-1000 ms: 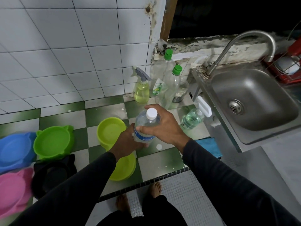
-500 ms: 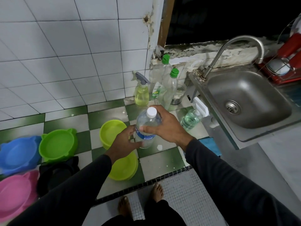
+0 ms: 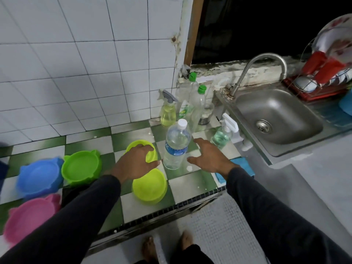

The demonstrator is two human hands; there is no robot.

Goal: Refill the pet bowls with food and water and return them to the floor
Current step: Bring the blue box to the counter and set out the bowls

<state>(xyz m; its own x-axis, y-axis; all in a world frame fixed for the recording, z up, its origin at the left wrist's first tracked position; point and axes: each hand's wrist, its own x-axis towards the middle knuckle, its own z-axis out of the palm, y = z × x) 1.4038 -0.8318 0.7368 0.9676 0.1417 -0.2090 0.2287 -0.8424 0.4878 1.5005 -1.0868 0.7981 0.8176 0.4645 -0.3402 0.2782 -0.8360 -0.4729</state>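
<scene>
A clear water bottle [image 3: 176, 145] with a white cap and blue label stands upright on the green-and-white checkered counter [image 3: 192, 181]. My right hand [image 3: 207, 156] hovers just right of it, fingers spread, holding nothing. My left hand [image 3: 136, 161] is over the near rim of a yellow-green bowl [image 3: 150, 156], fingers loosely bent, gripping nothing. A second yellow-green bowl [image 3: 150, 187] sits closer to the counter edge. Further left lie a green bowl [image 3: 82, 167], a blue bowl [image 3: 39, 179] and a pink bowl [image 3: 28, 216].
Spray bottles [image 3: 168, 113] and soap bottles [image 3: 199, 103] stand against the tiled wall behind the water bottle. A steel sink [image 3: 276, 115] with a curved tap [image 3: 266, 61] lies to the right, a red dish rack [image 3: 322, 80] beyond it. A blue cloth [image 3: 242, 164] lies near the sink.
Both hands have let go of the water bottle, which now stands alone on the counter. My left hand moved left over the yellow-green bowl; my right hand pulled back to the right.
</scene>
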